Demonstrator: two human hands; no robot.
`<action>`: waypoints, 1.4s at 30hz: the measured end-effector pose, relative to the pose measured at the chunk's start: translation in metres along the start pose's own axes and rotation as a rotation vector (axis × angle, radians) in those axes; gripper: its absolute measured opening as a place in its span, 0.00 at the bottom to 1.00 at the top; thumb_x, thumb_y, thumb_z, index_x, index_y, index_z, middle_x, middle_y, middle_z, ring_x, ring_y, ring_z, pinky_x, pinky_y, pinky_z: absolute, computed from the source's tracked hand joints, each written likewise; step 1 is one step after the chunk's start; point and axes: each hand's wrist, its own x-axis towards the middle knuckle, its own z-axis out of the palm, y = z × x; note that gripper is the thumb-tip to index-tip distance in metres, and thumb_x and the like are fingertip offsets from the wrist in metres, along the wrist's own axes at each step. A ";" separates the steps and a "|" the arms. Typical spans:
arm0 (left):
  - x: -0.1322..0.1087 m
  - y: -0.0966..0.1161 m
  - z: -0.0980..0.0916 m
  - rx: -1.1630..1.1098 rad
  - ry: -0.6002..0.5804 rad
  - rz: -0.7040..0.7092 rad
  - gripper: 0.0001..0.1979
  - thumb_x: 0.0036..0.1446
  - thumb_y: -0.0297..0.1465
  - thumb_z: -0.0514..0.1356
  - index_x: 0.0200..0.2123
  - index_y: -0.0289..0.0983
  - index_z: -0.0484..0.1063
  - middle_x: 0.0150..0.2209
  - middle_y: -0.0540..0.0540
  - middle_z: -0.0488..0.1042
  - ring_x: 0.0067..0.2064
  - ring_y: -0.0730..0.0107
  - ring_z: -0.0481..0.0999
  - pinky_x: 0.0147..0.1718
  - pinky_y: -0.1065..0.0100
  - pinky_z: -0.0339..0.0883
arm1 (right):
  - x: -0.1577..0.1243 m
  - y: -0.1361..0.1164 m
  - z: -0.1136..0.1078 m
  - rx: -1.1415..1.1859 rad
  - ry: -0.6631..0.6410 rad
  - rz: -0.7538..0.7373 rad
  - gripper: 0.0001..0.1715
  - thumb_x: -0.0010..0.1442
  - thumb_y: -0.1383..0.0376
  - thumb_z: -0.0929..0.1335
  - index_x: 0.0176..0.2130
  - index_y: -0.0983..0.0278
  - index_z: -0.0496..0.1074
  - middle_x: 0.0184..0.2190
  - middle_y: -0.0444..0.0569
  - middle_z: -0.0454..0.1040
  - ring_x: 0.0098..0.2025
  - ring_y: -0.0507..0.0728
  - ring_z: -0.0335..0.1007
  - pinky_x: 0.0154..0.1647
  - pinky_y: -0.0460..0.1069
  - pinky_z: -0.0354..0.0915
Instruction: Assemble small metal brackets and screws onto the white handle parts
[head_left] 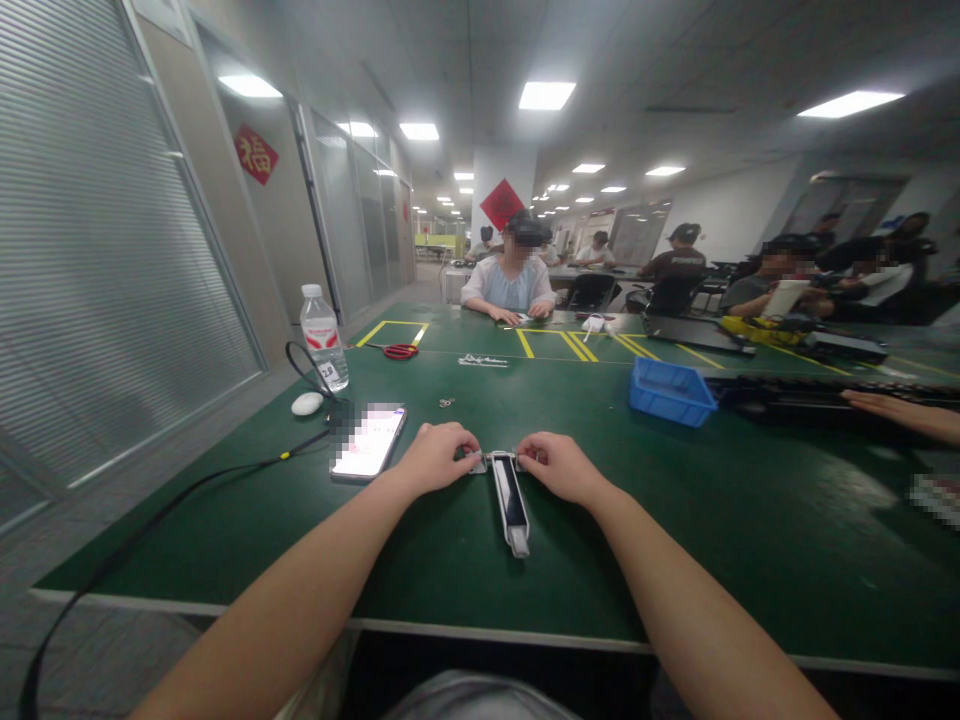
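Pinching, left hand (439,455): fingers curled close together, tips closed on the far end of the narrow device (511,500) from its left.
Right hand (559,465): mirrors it from the right, fingers bunched and closed on that same end.
Narrow device: black and white, lying lengthwise on the green table (675,560) between the two hands, its near end pointing at the table's front edge.
Front edge: bare mat on both sides of the device; both forearms cross it.
Left side: phone (369,440) just beside the left hand, black cable (187,490) running off the edge, water bottle (324,337) farther back.
Right side: open mat, blue bin (671,390) well apart, a co-worker's hand (900,412) cut off by the frame.
Hard to make out: fingertips hidden under the knuckles; silver bits at them too small to name; phone screen blurred.
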 end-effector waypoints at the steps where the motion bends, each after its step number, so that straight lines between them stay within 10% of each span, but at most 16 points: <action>1: 0.000 0.000 0.000 0.005 -0.006 0.004 0.09 0.55 0.35 0.57 0.35 0.39 0.74 0.36 0.48 0.74 0.40 0.67 0.71 0.38 0.68 0.60 | 0.000 0.000 0.000 -0.002 0.000 0.001 0.08 0.54 0.67 0.65 0.33 0.64 0.74 0.27 0.46 0.72 0.27 0.50 0.62 0.29 0.46 0.57; 42: 0.000 0.001 -0.002 -0.004 -0.001 -0.016 0.08 0.54 0.35 0.59 0.36 0.39 0.73 0.36 0.48 0.72 0.41 0.66 0.71 0.39 0.67 0.60 | -0.001 0.001 0.001 0.023 0.002 0.005 0.08 0.53 0.66 0.65 0.33 0.65 0.74 0.27 0.46 0.72 0.27 0.50 0.62 0.29 0.46 0.58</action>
